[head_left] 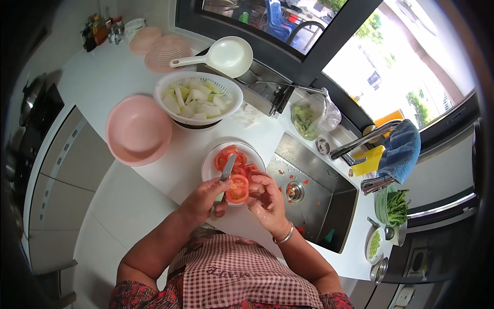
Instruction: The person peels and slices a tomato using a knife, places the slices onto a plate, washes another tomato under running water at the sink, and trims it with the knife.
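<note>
My left hand (pixel 205 200) grips a knife (pixel 227 167) with a metal blade and a pale green handle, its thumb against the tomato's left edge. A cut tomato (pixel 237 189) shows its red face upward between my two hands. My right hand (pixel 268 202), wet and curled, has its fingertips and thumb at the tomato's right edge. Beneath is a white plate (pixel 207 164) carrying several tomato pieces (pixel 222 160); the hands hide part of it.
The sink (pixel 325 211), with red scraps, lies right. A pink basin (pixel 138 133) and white colander (pixel 237 95) of pale cut vegetable stand left and beyond. A white pan (pixel 231 55), bagged greens (pixel 304 119), faucet (pixel 360 141) and green basket (pixel 382 206) line the far and right edges.
</note>
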Demonstrator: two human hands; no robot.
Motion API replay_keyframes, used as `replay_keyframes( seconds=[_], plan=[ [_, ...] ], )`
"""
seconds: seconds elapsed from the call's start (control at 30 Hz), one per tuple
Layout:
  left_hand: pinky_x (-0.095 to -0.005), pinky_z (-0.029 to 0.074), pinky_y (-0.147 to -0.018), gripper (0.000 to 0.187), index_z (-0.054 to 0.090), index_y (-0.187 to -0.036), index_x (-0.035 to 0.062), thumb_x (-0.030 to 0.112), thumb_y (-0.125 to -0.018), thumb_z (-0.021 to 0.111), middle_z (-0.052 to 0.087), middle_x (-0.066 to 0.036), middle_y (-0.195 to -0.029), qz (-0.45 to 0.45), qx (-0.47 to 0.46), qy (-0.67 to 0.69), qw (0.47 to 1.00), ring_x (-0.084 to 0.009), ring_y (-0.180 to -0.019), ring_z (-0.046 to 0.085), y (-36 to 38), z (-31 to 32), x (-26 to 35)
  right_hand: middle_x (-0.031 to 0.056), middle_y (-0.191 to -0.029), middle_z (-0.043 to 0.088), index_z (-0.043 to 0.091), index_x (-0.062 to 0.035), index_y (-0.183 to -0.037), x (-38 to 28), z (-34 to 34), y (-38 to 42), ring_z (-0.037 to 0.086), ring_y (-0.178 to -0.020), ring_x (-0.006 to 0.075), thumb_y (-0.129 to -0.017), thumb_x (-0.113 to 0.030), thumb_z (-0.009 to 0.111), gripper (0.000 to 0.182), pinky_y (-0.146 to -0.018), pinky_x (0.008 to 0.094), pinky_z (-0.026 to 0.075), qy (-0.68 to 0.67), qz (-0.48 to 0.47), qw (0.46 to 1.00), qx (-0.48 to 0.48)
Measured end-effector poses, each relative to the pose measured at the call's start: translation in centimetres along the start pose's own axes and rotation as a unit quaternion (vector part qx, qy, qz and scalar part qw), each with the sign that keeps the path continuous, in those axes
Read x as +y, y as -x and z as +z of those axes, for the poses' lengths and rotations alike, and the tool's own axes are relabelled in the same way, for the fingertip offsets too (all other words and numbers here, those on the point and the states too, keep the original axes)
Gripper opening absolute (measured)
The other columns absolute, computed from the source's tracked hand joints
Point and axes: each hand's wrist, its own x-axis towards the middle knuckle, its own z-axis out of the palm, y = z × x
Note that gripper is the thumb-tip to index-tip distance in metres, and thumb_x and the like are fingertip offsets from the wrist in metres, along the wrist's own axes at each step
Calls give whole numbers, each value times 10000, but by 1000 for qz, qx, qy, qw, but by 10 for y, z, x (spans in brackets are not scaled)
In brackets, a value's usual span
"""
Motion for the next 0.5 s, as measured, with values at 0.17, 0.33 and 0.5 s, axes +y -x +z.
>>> replay_keyframes(
  seconds=[0.17,0.33,0.5],
  plan=[
    [-283,396,-461,199,565,-1062,86,269,-987,545,552,-32,-818,26,21,-24,999,-131,-532,479,-9,2,-4,117,-1330,508,488,46,-1337,-7,8,0,624,-1114,203,-837,-1,743,563,-948,319,540,-22,76,997,-8],
    [-278,421,-448,198,546,-1091,91,260,-990,548,575,-34,-816,66,69,-83,992,-140,-504,503,-7,18,-19,118,-1315,517,448,34,-1395,3,10,-1,618,-1129,201,-811,-20,779,673,-950,324,536,129,50,990,36],
    [-269,428,-431,238,527,-1154,101,292,-1014,512,595,-26,-827,30,76,-28,996,-133,-476,523,-7,13,-28,114,-1309,516,463,33,-1379,12,9,4,603,-1159,201,-810,-17,778,653,-960,319,529,74,66,993,56]
  ],
)
